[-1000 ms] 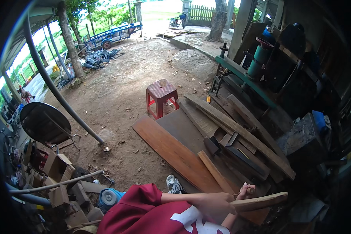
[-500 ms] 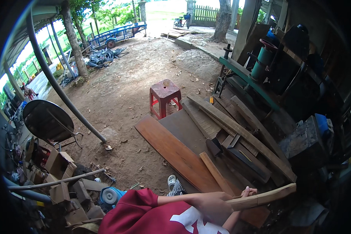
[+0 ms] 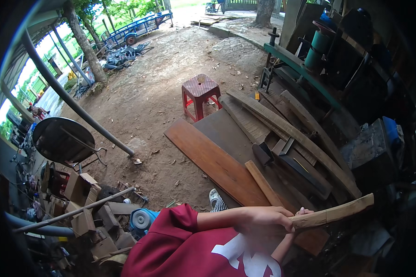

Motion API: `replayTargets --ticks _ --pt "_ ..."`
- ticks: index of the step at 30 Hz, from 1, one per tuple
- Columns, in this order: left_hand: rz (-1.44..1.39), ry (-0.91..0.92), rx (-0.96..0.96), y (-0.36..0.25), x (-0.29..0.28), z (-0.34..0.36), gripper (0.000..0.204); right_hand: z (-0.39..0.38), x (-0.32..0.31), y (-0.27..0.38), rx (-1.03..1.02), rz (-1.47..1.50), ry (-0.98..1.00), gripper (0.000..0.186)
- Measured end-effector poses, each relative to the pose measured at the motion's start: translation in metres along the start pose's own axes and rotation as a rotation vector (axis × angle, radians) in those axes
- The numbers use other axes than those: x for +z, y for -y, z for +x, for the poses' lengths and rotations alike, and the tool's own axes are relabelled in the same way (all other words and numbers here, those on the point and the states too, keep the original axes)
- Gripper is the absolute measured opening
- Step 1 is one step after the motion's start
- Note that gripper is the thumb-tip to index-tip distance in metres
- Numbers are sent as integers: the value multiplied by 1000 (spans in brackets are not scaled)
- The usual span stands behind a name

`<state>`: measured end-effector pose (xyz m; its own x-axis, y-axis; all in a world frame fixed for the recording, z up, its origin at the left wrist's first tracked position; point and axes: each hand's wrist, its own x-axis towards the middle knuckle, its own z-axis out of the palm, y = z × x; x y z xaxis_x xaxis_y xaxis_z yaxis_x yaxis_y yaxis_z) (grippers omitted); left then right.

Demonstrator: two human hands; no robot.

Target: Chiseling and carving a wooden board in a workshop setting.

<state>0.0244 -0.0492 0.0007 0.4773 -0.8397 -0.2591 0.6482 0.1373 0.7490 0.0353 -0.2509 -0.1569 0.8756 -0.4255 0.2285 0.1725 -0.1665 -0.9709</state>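
A slightly curved, pale length of wood [image 3: 335, 215] is held across the lower right, close to my body. My left hand [image 3: 270, 219] is closed around its near end, the arm crossing from the left. My right hand [image 3: 304, 211] is behind the wood, its curled fingertips showing above the upper edge; the rest of that hand is hidden. Beyond lie a reddish-brown board [image 3: 212, 161], a narrow light-brown strip [image 3: 263, 182] resting on it, and a dark flat panel [image 3: 222, 138]. Several rough planks [image 3: 305, 136] are stacked to the right.
A red plastic stool [image 3: 201, 92] stands past the boards. To the right is a green metal machine [image 3: 305, 76]. Leaning at left is a round folding table [image 3: 62, 141], near a slanting pole [image 3: 78, 106]. Cardboard boxes and wood offcuts [image 3: 85, 224] crowd the lower left.
The view has tipped downward, so the surroundings sit higher in the picture. The curved wood and both hands have shifted to the right. My left hand is less blurred.
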Motion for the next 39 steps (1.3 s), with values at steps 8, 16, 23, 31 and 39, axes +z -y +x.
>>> replayTargets --ticks 8,16,23,31,39 --pt "-43 -52 -108 25 -26 6 30 0 -15 -24 -340 -283 -139 59" --pt "-22 24 -58 7 -17 -4 30 -2 -5 -9 -367 -465 -108 19" --pt "-34 16 -165 8 -14 -2 31 2 -4 -22 19 55 57 20" --pt "16 31 -164 24 -32 7 35 -2 4 -13 29 -4 21 23" --pt "-14 125 -94 -6 -8 -3 33 -6 6 -3 -9 -149 18 22"
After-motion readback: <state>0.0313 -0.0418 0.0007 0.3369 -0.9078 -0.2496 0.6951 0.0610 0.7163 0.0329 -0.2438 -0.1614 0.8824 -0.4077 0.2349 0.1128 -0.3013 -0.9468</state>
